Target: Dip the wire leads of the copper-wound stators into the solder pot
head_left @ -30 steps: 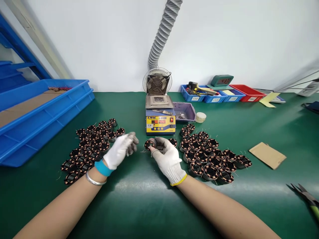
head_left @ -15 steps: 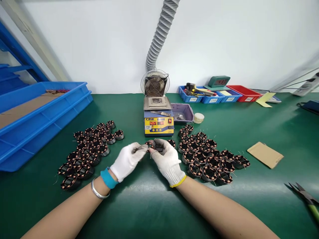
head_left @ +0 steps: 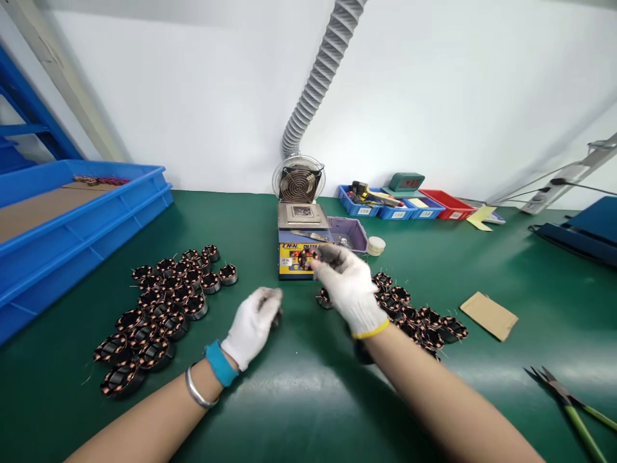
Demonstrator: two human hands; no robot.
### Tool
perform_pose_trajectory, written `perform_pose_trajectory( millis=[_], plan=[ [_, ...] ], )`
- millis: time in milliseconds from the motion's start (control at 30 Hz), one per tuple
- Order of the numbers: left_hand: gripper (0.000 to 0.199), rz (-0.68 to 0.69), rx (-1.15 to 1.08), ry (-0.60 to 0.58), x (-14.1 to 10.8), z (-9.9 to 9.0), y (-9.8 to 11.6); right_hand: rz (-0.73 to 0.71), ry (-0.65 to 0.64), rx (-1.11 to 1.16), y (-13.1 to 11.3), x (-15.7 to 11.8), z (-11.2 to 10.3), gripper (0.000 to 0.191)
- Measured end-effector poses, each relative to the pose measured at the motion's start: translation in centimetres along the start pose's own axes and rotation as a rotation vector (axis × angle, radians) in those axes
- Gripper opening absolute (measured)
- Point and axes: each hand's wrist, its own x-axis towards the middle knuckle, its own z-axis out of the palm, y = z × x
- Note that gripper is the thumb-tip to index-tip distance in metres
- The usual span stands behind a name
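My right hand, in a white glove with a yellow cuff, is closed on a copper-wound motor stator. It holds the stator up in front of the display of a blue-and-yellow solder pot. Lower and to the left, my left hand, also gloved, has its fingers pressed together above the table. Something dark shows under its fingertips; whether it is an object or a soiled glove tip is unclear. One loose stator sits below the right hand. Many stators are grouped on the left and right, the latter partly covered by my right arm.
Behind the pot stand a fan and grey duct. A purple bin and white round container adjoin it. A large blue tray borders the left. At right lie brown cardboard and green-handled pliers.
My right hand has lifted the stator up and right, toward the front of the solder pot. My left hand has come off it and moved slightly down. The camera view has shifted.
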Motion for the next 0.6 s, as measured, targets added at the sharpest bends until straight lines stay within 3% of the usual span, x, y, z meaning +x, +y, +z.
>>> perform_pose_trajectory(
  millis=[133,267,433,600],
  plan=[
    [0.027,0.042,0.312,-0.171,0.0,0.7,-0.1,-0.079,0.069,-0.512,-3.1,8.1,-0.8,0.035],
    [0.028,0.033,0.343,-0.221,0.2,0.6,-0.3,-0.167,0.025,-0.996,-4.5,14.2,0.3,0.034],
    [0.027,0.038,0.364,-0.262,0.4,0.5,-0.3,-0.244,-0.107,-1.312,-4.3,16.5,2.3,0.035],
    [0.025,0.037,0.392,-0.272,0.4,0.6,-0.1,-0.266,-0.163,-1.424,-4.3,16.7,2.7,0.036]
  ],
)
